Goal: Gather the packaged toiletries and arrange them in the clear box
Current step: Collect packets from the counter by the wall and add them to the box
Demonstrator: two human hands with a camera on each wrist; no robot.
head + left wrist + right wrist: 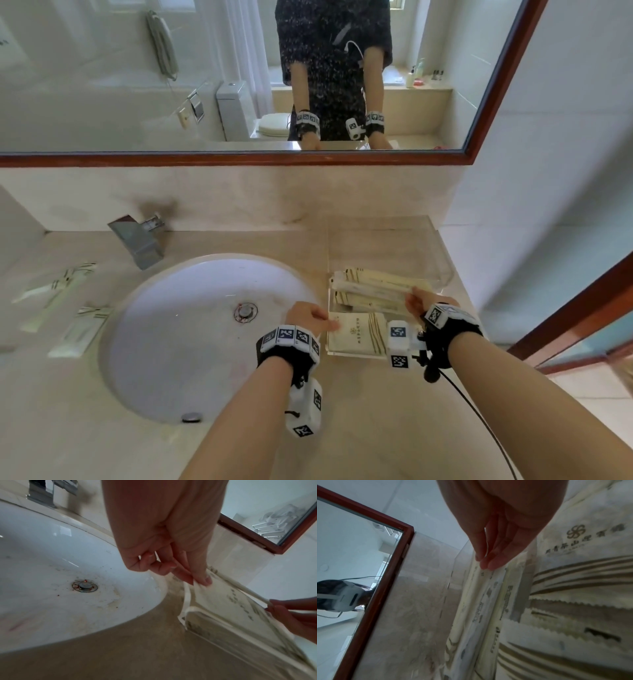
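The left hand pinches the left edge of a flat square packet at the near end of the clear box, right of the sink. The right hand nips the right end of a long packet farther in. They are thin, crinkly cream sachets with saw-toothed seals. I'd guess they are feather-light, floppy and slippery, best taken by an edge seal.

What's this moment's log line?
left hand: pinches square cream packet | right hand: pinches long cream packet | clear plastic box: partly filled | pending: striped packets beside white sink
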